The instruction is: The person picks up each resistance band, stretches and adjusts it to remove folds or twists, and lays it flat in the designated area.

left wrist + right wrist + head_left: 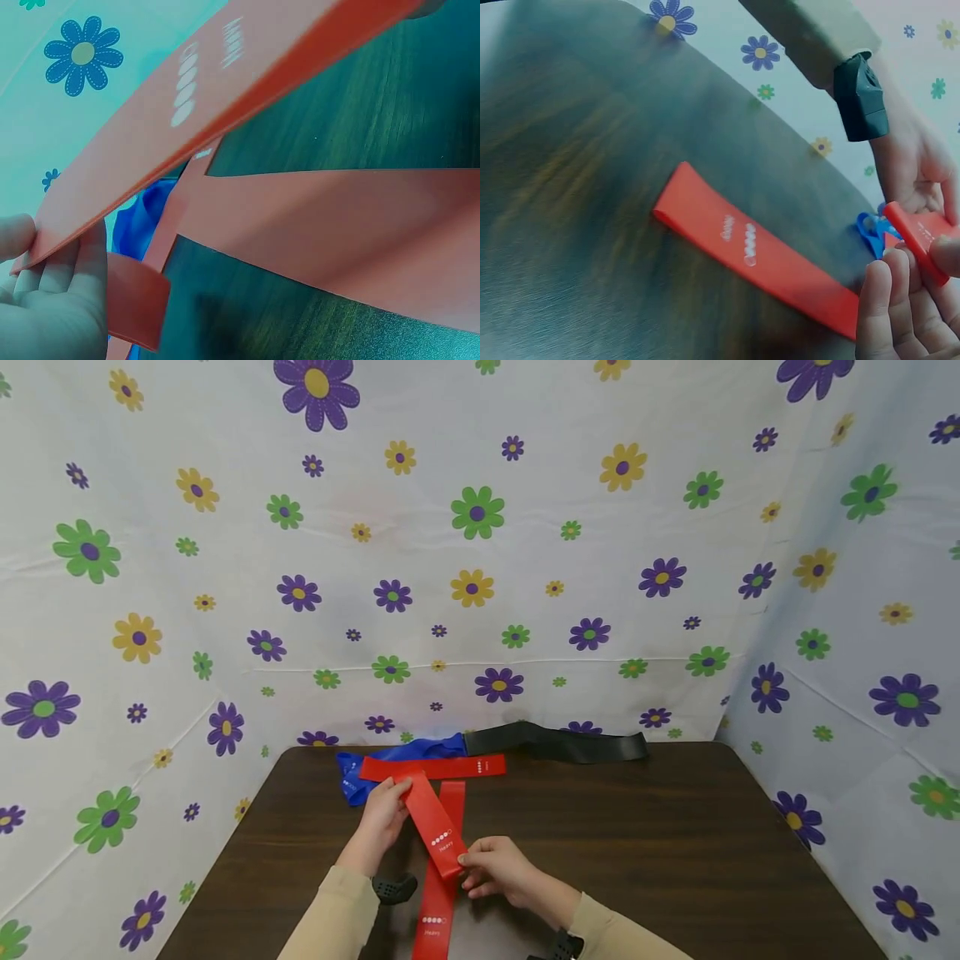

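In the head view, the held band (437, 827), red, slants between the pinching left hand (381, 817) and pinching right hand (504, 868), above a second red band (433, 910), a third red band (450, 767), one blue band (442, 747) and one black band (562, 745) lying beyond it; the left wrist view shows its far end gripped, the right wrist view its near end.

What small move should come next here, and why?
Probably lower the held red band toward the table, keeping both ends held: the left grip and right grip have opposite ends, and it is raised, slanting across a second red band, so an even lowering might lay it flat.
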`<state>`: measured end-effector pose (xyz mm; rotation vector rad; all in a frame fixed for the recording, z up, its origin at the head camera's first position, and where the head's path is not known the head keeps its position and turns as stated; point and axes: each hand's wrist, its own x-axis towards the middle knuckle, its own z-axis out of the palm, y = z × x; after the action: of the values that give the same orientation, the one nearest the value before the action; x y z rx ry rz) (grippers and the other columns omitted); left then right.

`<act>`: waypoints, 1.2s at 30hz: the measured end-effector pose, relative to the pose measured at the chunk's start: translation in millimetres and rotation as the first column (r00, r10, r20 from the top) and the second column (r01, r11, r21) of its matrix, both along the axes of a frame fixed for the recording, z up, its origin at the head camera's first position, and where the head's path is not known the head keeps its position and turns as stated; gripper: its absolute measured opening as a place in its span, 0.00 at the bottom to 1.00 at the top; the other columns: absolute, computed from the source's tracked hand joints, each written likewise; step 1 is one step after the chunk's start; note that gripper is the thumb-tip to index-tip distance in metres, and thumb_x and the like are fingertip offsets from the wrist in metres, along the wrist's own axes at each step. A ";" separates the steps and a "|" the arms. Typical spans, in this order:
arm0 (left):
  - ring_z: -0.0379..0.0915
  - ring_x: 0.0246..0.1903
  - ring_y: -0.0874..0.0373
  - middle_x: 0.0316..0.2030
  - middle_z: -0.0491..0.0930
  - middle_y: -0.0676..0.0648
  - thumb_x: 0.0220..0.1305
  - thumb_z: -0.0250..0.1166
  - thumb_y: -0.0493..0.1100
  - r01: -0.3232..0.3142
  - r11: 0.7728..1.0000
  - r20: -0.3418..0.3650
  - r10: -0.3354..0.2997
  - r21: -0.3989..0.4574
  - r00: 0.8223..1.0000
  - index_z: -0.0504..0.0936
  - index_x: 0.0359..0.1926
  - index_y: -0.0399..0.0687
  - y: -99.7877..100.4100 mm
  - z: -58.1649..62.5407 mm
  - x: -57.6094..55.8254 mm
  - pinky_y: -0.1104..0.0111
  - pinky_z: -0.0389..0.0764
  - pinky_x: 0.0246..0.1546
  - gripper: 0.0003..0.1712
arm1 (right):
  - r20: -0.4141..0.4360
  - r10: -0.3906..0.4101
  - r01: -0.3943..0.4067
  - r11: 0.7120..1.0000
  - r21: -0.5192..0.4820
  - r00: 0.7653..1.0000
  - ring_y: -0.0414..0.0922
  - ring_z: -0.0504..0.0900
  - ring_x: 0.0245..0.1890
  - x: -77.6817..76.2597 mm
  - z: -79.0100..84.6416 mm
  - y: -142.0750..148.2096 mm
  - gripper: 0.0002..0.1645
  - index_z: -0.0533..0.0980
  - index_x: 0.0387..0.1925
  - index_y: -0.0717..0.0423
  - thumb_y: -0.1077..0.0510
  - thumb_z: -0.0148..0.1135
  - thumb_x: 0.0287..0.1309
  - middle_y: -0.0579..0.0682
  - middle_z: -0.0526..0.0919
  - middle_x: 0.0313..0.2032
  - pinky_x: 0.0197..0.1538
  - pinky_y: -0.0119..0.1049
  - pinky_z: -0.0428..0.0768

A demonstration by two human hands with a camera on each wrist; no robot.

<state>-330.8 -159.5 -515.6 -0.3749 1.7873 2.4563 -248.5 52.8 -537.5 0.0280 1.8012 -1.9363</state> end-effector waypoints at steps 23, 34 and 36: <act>0.79 0.35 0.66 0.41 0.80 0.49 0.72 0.54 0.38 -0.036 0.999 -0.051 0.035 -0.015 0.998 0.57 0.67 0.25 0.5 -1.5 2.3 0.74 0.79 0.38 0.29 | 0.020 0.043 -0.041 0.997 -0.059 0.999 0.40 0.80 0.21 41.7 -20.3 43.6 0.05 0.76 0.29 0.60 0.61 0.63 0.57 0.52 0.81 0.27 0.25 0.33 0.82; 0.79 0.32 0.62 0.34 0.81 0.51 0.72 0.57 0.42 -0.063 0.998 -0.072 0.061 -0.023 0.996 0.68 0.57 0.31 0.3 -6.6 4.3 0.72 0.79 0.40 0.21 | 0.026 -0.006 0.008 0.997 -0.077 1.000 0.40 0.80 0.22 35.8 -17.2 64.8 0.04 0.77 0.30 0.58 0.61 0.63 0.59 0.50 0.80 0.24 0.27 0.35 0.82; 0.79 0.31 0.62 0.34 0.81 0.51 0.71 0.58 0.43 -0.066 0.998 -0.076 0.065 -0.017 0.995 0.68 0.57 0.31 0.6 -5.2 3.6 0.72 0.80 0.39 0.21 | 0.024 -0.015 0.017 0.997 -0.081 1.000 0.40 0.80 0.22 34.7 -16.6 67.5 0.05 0.77 0.29 0.58 0.61 0.63 0.59 0.50 0.80 0.25 0.27 0.35 0.82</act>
<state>-327.2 -158.9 -520.8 -0.3527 1.8584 2.5312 -213.8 120.3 -554.2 0.0374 1.7104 -2.0106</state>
